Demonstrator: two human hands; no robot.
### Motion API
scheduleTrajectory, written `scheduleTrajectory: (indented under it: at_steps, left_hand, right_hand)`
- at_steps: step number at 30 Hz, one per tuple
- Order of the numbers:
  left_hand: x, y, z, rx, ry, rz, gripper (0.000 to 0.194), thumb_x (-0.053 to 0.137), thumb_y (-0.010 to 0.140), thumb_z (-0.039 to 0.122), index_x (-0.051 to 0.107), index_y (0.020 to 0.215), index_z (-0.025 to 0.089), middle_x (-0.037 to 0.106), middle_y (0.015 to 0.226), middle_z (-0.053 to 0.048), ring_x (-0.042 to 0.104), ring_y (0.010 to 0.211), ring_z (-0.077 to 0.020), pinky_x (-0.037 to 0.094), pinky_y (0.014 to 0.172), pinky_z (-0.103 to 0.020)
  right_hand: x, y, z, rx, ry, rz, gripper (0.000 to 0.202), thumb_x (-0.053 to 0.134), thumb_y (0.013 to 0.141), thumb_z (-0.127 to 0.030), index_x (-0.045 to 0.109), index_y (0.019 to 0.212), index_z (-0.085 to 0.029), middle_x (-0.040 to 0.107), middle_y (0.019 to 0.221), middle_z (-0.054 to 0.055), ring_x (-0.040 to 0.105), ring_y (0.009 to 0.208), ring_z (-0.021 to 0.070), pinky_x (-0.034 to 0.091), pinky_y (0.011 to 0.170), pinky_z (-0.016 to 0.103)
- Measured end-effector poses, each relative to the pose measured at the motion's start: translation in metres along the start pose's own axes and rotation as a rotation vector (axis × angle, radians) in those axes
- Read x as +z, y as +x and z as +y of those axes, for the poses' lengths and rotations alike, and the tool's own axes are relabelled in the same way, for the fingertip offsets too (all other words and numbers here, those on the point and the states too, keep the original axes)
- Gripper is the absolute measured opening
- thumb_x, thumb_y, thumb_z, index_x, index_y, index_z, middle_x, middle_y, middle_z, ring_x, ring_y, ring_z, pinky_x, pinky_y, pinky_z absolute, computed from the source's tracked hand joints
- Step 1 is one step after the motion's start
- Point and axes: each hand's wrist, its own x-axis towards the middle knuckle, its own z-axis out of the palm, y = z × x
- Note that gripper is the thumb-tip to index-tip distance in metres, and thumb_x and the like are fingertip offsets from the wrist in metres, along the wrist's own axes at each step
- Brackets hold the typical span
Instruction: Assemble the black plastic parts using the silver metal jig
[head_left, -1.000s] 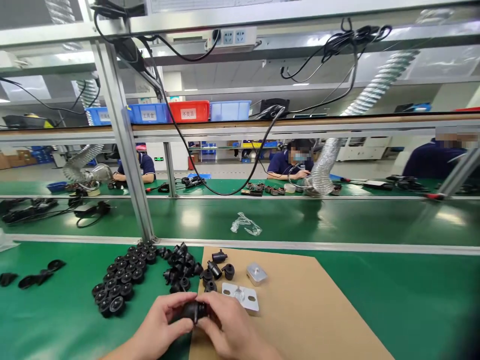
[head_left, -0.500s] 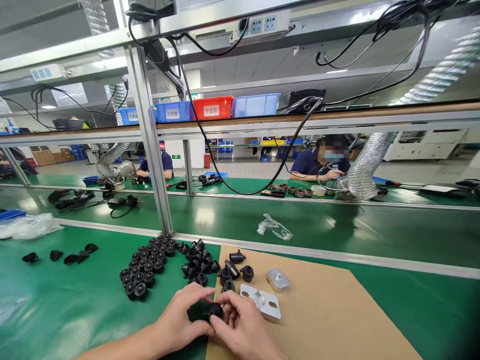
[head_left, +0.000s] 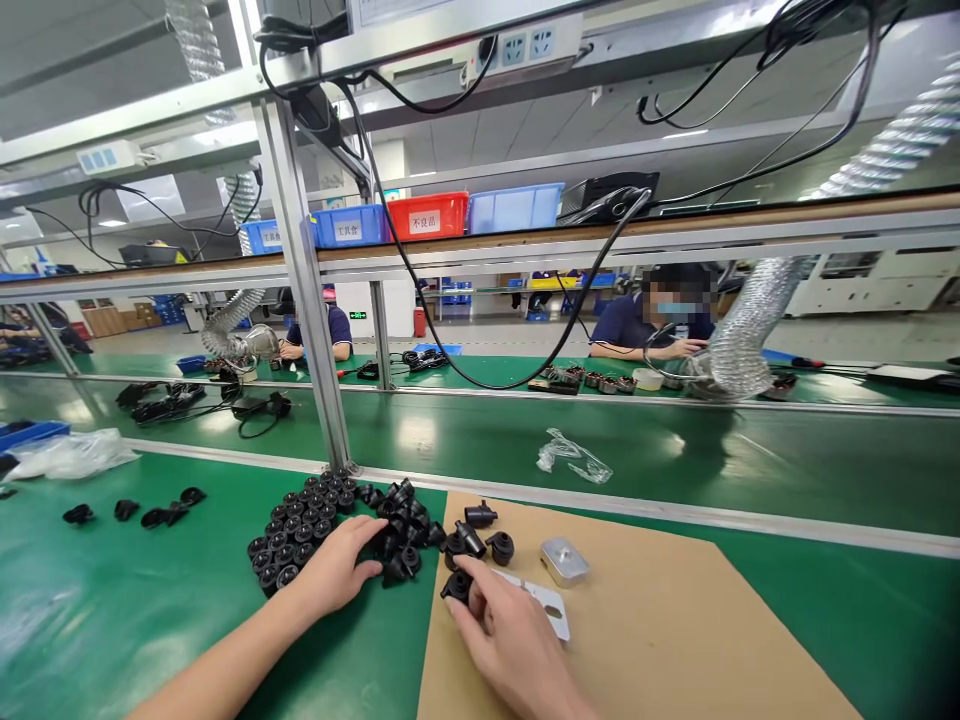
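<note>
My left hand [head_left: 341, 568] is at the near side of a pile of black plastic parts [head_left: 405, 520], thumb and fingers apart. Beside it stand rows of round black caps [head_left: 304, 520]. My right hand [head_left: 499, 620] has thumb and index finger around a black fitting [head_left: 456, 586] at the cardboard's left edge. Partly covered by that hand lies a flat metal block with slots [head_left: 553, 606]. A smaller metal block [head_left: 564, 561] sits farther right, and more black fittings [head_left: 500, 546] lie on the cardboard [head_left: 660, 620].
Several black pieces [head_left: 156, 517] and a clear plastic bag [head_left: 75, 455] lie on the left of the green table. A metal post [head_left: 319, 380] rises behind the caps. Across the bench, a person [head_left: 660, 315] works near a foil duct [head_left: 750, 330].
My hands have parted. The left moved up and left to the black pile; the right moved slightly with the black fitting to the cardboard's edge. The view shifted slightly.
</note>
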Motion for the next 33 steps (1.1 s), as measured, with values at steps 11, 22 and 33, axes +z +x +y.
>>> scheduleTrajectory:
  at_steps: [11, 22, 33]
  left_hand:
    - [-0.011, -0.003, 0.022, -0.081, -0.145, 0.131, 0.035, 0.061, 0.092, 0.018, 0.066, 0.126, 0.021, 0.072, 0.127, -0.015, 0.068, 0.114, -0.0328, 0.052, 0.104, -0.054]
    - [0.020, -0.028, 0.069, -0.006, -0.735, -0.146, 0.034, 0.065, 0.100, 0.044, 0.058, 0.125, 0.023, 0.078, 0.107, -0.010, 0.073, 0.098, -0.0232, 0.057, 0.091, -0.037]
    - [-0.021, 0.009, -0.015, -0.133, 0.359, 0.204, 0.048, 0.064, 0.086, 0.007, 0.070, 0.131, 0.022, 0.073, 0.138, -0.012, 0.047, 0.148, -0.0409, 0.009, 0.128, -0.071]
  right_hand:
    - [0.014, -0.005, -0.004, -0.290, 0.038, 0.098, 0.028, 0.054, 0.101, -0.023, 0.063, 0.127, -0.023, 0.070, 0.091, 0.005, 0.070, 0.075, 0.0210, 0.049, 0.063, 0.031]
    - [0.025, -0.004, -0.007, -0.359, -0.052, 0.116, 0.038, 0.057, 0.098, -0.024, 0.057, 0.136, -0.024, 0.068, 0.101, 0.007, 0.071, 0.082, 0.0240, 0.056, 0.068, 0.032]
    - [0.020, -0.013, -0.006, 0.009, 0.502, -0.006, 0.052, 0.058, 0.098, -0.049, 0.059, 0.145, -0.027, 0.068, 0.108, 0.010, 0.064, 0.074, 0.0199, 0.057, 0.066, 0.033]
